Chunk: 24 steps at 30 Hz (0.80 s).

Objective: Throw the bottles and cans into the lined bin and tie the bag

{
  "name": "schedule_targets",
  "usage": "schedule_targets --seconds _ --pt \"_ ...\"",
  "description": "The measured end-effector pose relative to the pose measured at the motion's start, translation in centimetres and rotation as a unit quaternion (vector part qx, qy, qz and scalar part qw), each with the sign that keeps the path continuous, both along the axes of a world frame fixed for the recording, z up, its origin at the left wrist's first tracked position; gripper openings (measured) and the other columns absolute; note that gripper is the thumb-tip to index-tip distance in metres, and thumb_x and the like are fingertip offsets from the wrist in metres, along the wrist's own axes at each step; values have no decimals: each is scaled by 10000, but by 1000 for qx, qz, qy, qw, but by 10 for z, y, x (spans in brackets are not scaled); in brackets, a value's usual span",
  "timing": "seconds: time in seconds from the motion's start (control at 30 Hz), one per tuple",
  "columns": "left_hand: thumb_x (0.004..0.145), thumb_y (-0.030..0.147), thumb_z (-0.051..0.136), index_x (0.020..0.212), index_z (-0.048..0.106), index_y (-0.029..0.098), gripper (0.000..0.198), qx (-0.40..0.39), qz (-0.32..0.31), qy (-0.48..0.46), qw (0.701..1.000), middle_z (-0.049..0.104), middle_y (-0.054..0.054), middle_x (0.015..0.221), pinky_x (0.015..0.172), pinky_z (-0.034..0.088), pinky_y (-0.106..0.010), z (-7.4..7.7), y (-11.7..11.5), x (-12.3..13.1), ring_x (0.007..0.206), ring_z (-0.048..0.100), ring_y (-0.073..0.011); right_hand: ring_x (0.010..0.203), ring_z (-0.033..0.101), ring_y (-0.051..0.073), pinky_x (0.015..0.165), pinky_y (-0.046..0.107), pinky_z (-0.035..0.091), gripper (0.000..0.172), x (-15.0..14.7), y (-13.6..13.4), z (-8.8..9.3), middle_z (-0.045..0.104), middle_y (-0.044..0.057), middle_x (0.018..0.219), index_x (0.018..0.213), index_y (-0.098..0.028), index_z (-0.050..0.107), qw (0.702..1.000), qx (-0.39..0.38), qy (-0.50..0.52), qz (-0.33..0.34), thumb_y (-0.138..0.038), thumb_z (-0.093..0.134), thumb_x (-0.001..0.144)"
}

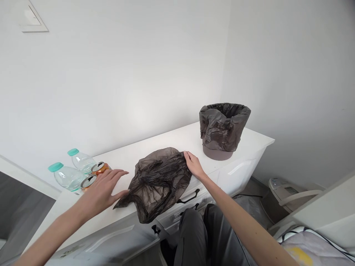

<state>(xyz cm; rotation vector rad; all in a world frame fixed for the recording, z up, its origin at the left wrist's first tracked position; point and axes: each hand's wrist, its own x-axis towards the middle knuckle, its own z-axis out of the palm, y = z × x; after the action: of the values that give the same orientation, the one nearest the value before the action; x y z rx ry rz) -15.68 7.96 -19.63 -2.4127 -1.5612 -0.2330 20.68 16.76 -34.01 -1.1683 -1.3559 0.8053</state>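
A crumpled dark plastic bag (156,181) lies flat on the white cabinet top (177,142), its lower edge hanging over the front. My right hand (193,164) rests on the bag's right edge, fingers stretched onto the plastic. My left hand (104,186) lies open on the cabinet top with fingers spread, its thumb touching the bag's left corner. Just beyond my left fingers lie two orange cans (95,173) on their sides.
Two clear bottles with teal caps (70,171) lie at the left of the cabinet. A small bin lined with a dark bag (223,129) stands at the right end. White walls behind. An appliance (285,192) sits on the floor to the right.
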Motion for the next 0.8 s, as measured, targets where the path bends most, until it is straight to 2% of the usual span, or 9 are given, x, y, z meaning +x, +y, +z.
schedule_targets --seconds 0.1,0.2,0.27,0.37,0.43,0.57,0.63,0.7,0.8 --pt "869 670 581 1335 610 270 614 -43 -25 -36 998 704 -118 1292 1016 493 -450 -10 -3 36 1202 645 -343 992 649 264 948 398 477 486 0 2 -2 751 52 1021 965 -252 682 1000 5 10 7 -615 360 1006" --pt "869 602 610 1365 567 216 630 -77 -4 -58 995 727 -144 1247 1002 490 -461 -22 0 59 1178 662 -350 1137 645 269 1037 422 467 453 1 2 -2 730 83 1207 1152 -247 683 999 1 33 10 -590 436 989" --pt "863 502 620 1327 582 203 553 -93 17 -55 994 752 -137 1177 1000 477 -480 -31 4 65 1137 679 -349 1248 603 283 1083 446 456 505 3 -5 0 658 132 1351 1310 -216 618 999 5 30 -20 -566 507 964" --pt "854 349 554 1179 646 220 361 -93 27 -49 994 767 -105 1110 1003 454 -494 -37 8 69 1081 694 -327 1393 478 325 1161 514 389 608 0 -28 9 542 176 1473 1446 -199 528 993 73 -52 -82 -515 596 931" --pt "852 312 512 1084 669 226 292 -78 26 -70 994 768 -85 1067 984 459 -475 -36 8 72 1039 702 -307 1371 480 342 1155 546 378 516 -8 -49 16 577 152 1415 1393 -253 580 983 124 -126 -53 -493 610 938" --pt "874 350 518 1013 684 222 251 -46 21 -180 982 760 -38 954 870 499 -378 -22 1 81 902 698 -243 1140 585 319 1010 503 452 333 -39 -84 32 661 101 1173 1189 -277 644 955 162 -237 70 -483 650 928" --pt "894 373 529 1015 691 220 254 -31 21 -234 971 749 -23 940 768 499 -317 -14 -3 83 868 674 -212 1055 587 321 928 474 457 312 -54 -94 39 656 111 1105 1101 -241 632 941 148 -296 72 -446 705 877" --pt "913 387 535 1026 697 223 256 -20 28 -269 963 738 -18 958 669 466 -271 -8 -9 79 871 649 -193 966 587 310 867 444 436 197 -62 -100 48 654 105 992 964 -231 603 929 115 -346 61 -334 712 835" --pt "936 366 535 1006 691 230 219 -17 35 -281 959 720 -6 972 631 424 -251 0 -18 64 833 612 -166 801 558 237 808 379 386 157 -56 -111 65 606 30 778 789 -246 483 930 79 -352 72 -143 602 796"
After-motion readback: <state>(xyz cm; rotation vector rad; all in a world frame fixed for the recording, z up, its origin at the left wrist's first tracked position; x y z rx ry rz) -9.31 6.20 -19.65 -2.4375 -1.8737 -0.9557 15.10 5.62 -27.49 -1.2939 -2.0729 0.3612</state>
